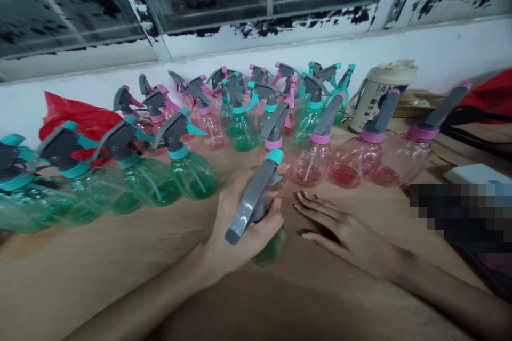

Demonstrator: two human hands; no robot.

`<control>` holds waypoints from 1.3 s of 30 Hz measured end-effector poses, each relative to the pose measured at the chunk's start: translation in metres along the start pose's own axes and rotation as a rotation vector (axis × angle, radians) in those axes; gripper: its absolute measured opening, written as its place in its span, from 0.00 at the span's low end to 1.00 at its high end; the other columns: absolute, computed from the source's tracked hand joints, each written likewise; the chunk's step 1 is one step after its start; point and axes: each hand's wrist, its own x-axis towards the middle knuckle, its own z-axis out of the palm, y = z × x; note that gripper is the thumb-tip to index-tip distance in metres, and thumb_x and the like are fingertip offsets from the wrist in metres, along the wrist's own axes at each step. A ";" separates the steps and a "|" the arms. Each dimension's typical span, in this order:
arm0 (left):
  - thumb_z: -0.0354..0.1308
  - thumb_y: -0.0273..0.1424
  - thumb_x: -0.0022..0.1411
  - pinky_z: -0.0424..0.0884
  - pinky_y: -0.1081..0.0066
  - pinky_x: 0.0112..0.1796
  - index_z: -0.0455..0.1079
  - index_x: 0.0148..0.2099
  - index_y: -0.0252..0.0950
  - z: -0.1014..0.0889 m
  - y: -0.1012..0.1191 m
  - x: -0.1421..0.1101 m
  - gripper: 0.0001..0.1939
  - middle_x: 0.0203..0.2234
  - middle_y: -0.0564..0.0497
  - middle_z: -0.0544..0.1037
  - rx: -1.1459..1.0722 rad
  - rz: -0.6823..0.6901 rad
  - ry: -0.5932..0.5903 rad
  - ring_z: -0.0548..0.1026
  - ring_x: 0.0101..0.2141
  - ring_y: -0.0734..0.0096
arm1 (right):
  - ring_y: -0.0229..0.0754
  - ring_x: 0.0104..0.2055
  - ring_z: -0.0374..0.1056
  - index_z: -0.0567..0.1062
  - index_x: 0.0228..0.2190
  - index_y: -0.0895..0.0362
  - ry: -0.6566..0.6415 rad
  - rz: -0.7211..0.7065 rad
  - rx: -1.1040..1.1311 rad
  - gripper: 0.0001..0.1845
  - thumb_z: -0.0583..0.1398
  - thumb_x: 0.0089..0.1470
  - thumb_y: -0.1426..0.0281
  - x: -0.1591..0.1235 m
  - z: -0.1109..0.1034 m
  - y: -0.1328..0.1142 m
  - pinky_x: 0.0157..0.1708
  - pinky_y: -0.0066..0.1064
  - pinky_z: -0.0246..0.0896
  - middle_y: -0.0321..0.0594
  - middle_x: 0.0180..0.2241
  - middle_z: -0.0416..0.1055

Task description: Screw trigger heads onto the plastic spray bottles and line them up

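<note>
My left hand [240,224] is wrapped round the neck of a green spray bottle [270,248] with a grey and turquoise spray head. Its nozzle points away from me, and part of the bottle is hidden behind my fingers. Just to the right, my right hand [340,224] lies flat on the wooden table [168,272] with its fingers stretched out, holding nothing. Past its fingertips stands a pink spray bottle [314,162] with a grey and pink head. Left of my left hand is another green spray bottle [194,173].
Green spray bottles [150,178] line the left, pink ones [356,160] the right, and a mixed group fills the back. A red plastic bag [76,114] lies behind the left row. A cream tumbler [378,96] stands back right, near black cables [472,122] and a white box [480,175].
</note>
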 end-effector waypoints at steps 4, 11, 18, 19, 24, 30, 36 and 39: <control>0.53 0.24 0.52 0.73 0.68 0.36 0.64 0.40 0.42 0.000 -0.002 -0.001 0.11 0.31 0.54 0.76 0.004 -0.012 0.007 0.76 0.32 0.69 | 0.47 0.62 0.49 0.54 0.59 0.49 0.023 -0.014 0.016 0.29 0.53 0.58 0.59 0.000 0.000 0.000 0.58 0.47 0.51 0.38 0.60 0.56; 0.53 0.24 0.51 0.72 0.68 0.34 0.66 0.36 0.41 -0.001 -0.001 -0.001 0.09 0.28 0.54 0.74 0.040 -0.017 0.004 0.75 0.29 0.69 | 0.46 0.62 0.48 0.55 0.59 0.51 0.000 -0.004 -0.005 0.29 0.52 0.59 0.59 0.000 -0.001 0.000 0.59 0.46 0.51 0.39 0.60 0.55; 0.52 0.26 0.52 0.67 0.70 0.25 0.62 0.31 0.40 -0.009 0.002 0.002 0.04 0.21 0.57 0.67 0.016 -0.030 -0.042 0.67 0.21 0.73 | 0.45 0.63 0.47 0.55 0.59 0.51 -0.008 -0.006 0.000 0.29 0.52 0.59 0.59 0.000 -0.001 -0.001 0.59 0.45 0.50 0.39 0.61 0.54; 0.52 0.26 0.53 0.67 0.70 0.26 0.62 0.32 0.40 -0.010 0.002 0.002 0.04 0.21 0.56 0.68 0.014 -0.027 -0.057 0.68 0.22 0.72 | 0.46 0.62 0.48 0.55 0.59 0.51 -0.004 -0.007 0.006 0.29 0.52 0.59 0.59 0.000 -0.001 -0.001 0.59 0.45 0.50 0.39 0.61 0.54; 0.52 0.27 0.54 0.68 0.70 0.27 0.60 0.33 0.42 -0.012 0.001 0.003 0.04 0.23 0.56 0.67 0.006 -0.031 -0.077 0.68 0.23 0.72 | 0.47 0.62 0.48 0.56 0.59 0.50 0.006 -0.010 0.011 0.28 0.52 0.58 0.59 0.000 -0.001 -0.001 0.58 0.46 0.50 0.39 0.60 0.55; 0.53 0.30 0.54 0.65 0.71 0.22 0.62 0.36 0.41 -0.008 -0.003 0.001 0.06 0.20 0.58 0.65 0.107 -0.029 -0.050 0.63 0.18 0.73 | 0.47 0.62 0.50 0.57 0.58 0.50 0.037 -0.019 0.015 0.28 0.53 0.58 0.59 0.001 -0.001 -0.001 0.58 0.47 0.51 0.39 0.60 0.56; 0.55 0.33 0.56 0.66 0.71 0.23 0.64 0.40 0.41 -0.009 0.001 0.001 0.09 0.22 0.56 0.67 0.142 0.020 -0.035 0.66 0.21 0.71 | 0.47 0.61 0.52 0.56 0.58 0.51 0.080 -0.008 0.044 0.31 0.55 0.56 0.57 0.001 -0.002 -0.006 0.57 0.47 0.52 0.42 0.59 0.58; 0.57 0.34 0.56 0.69 0.69 0.27 0.64 0.45 0.40 -0.009 0.001 0.000 0.14 0.26 0.54 0.72 0.057 -0.015 -0.040 0.69 0.23 0.70 | 0.49 0.57 0.59 0.56 0.58 0.51 0.080 0.043 0.084 0.33 0.55 0.53 0.54 0.002 -0.006 -0.020 0.53 0.48 0.57 0.43 0.57 0.61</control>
